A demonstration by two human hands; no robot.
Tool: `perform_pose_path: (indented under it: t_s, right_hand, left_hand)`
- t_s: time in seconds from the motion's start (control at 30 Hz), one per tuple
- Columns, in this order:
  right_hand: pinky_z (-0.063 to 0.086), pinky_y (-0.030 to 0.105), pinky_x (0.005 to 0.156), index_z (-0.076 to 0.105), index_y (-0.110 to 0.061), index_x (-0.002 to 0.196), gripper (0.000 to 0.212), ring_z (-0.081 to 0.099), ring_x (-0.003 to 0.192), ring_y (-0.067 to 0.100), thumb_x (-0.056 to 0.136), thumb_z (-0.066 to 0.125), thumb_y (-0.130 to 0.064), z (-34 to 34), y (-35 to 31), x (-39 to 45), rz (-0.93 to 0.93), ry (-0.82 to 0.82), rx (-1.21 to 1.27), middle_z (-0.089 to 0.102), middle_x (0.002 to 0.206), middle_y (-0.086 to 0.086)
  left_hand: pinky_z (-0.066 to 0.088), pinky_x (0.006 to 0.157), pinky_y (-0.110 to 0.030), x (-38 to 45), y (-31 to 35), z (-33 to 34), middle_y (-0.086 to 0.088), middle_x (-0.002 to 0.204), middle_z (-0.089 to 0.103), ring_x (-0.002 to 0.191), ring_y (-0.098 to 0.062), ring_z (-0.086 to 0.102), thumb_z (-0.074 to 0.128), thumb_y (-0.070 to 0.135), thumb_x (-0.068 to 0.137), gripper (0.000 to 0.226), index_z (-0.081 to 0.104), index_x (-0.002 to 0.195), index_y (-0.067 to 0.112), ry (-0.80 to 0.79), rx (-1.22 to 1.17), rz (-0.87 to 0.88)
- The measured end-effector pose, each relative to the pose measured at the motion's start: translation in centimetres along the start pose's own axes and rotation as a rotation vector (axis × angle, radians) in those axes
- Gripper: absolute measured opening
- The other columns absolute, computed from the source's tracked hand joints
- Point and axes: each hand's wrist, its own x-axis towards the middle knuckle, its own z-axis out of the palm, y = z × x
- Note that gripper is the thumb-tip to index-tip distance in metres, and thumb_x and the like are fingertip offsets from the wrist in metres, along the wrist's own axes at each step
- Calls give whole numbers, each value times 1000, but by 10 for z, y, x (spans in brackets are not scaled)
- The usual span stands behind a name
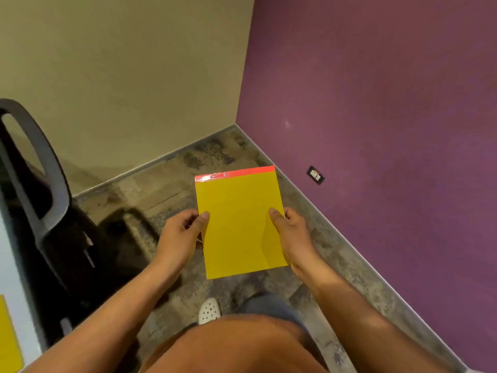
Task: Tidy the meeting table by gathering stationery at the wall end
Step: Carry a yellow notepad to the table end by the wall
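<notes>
A yellow pad (238,224) with a red strip along its far edge is held flat in front of me, above the floor. My left hand (180,235) pinches its left edge, thumb on top. On the pad's right edge my right hand (291,232) grips the same way. A second yellow sheet (8,337) lies on the white table (16,278) at the far left edge of the view.
A black office chair (40,179) stands at the left beside the table. Beige wall (121,76) ahead meets the purple wall (376,103) at a corner. A wall socket (315,175) sits low on the purple wall. My foot in a white shoe (209,310) is on the mottled floor.
</notes>
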Motion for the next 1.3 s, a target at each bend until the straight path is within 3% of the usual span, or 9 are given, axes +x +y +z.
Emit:
perform_pose_path:
  t_s: [0.13, 0.37, 0.5, 0.63, 0.77, 0.9, 1.0, 1.13, 1.3]
  right_hand:
    - [50, 57, 73, 56, 1, 102, 73, 59, 80, 46, 80, 73, -67, 35, -32, 75, -5, -120, -22, 58, 105, 40]
    - [26, 33, 69, 48, -13, 89, 29, 27, 79, 20, 104, 59, -35, 102, -102, 222, -61, -311, -42, 33, 85, 6]
    - [30, 40, 72, 55, -14, 93, 40, 35, 80, 21, 86, 63, -53, 154, -149, 302, -61, -413, -85, 41, 87, 6]
    - [29, 38, 71, 57, -17, 94, 33, 36, 79, 20, 86, 64, -48, 218, -199, 365, -134, -560, -119, 43, 86, 6]
    - [24, 36, 72, 51, -14, 89, 17, 26, 78, 20, 105, 58, -17, 280, -237, 402, -158, -686, -178, 33, 84, 7]
    - [31, 36, 76, 51, -3, 89, 28, 35, 82, 21, 98, 65, -26, 351, -256, 424, -111, -829, -212, 42, 87, 7]
    - [35, 38, 77, 48, 8, 96, 60, 41, 82, 20, 81, 66, -47, 418, -269, 437, -127, -872, -277, 49, 87, 5]
    - [43, 37, 74, 60, -10, 87, 16, 58, 79, 23, 101, 64, -17, 505, -294, 432, -92, -953, -323, 64, 85, 9]
    - [38, 37, 76, 62, -8, 89, 24, 54, 81, 23, 78, 61, -30, 614, -326, 411, -191, -1095, -379, 61, 85, 8]
  left_hand:
    - [59, 71, -48, 61, 17, -23, -12, 88, 79, 79, -33, 74, 59, 28, 107, 25, 75, 97, 12, 115, -3, -7]
    - [51, 58, -17, 170, 50, -56, -5, 92, 78, 77, -12, 72, 58, 25, 107, 18, 72, 111, 13, 296, -55, -16]
    - [58, 63, -24, 221, 82, -79, -19, 102, 72, 90, -27, 75, 62, 24, 104, 18, 69, 121, 22, 382, -132, -29]
    - [60, 66, -23, 265, 115, -106, -20, 107, 73, 88, -16, 76, 62, 13, 104, 24, 65, 125, 25, 536, -156, -10]
    - [58, 87, -30, 286, 134, -138, 1, 106, 78, 98, -9, 75, 64, 13, 102, 33, 64, 124, 38, 691, -137, -9]
    - [52, 88, -34, 302, 143, -180, 0, 86, 65, 89, -9, 67, 66, 13, 101, 46, 63, 123, 53, 815, -120, -3]
    - [53, 91, -31, 316, 145, -224, 8, 90, 72, 93, -2, 72, 67, 12, 100, 51, 59, 139, 44, 923, -152, 8]
    - [54, 71, -28, 326, 148, -291, -5, 83, 66, 73, -13, 66, 70, 10, 98, 61, 48, 150, 33, 1099, -206, -21]
    - [50, 72, -27, 321, 147, -367, 8, 79, 61, 66, -7, 54, 69, -4, 94, 51, 63, 134, 28, 1257, -303, 20]
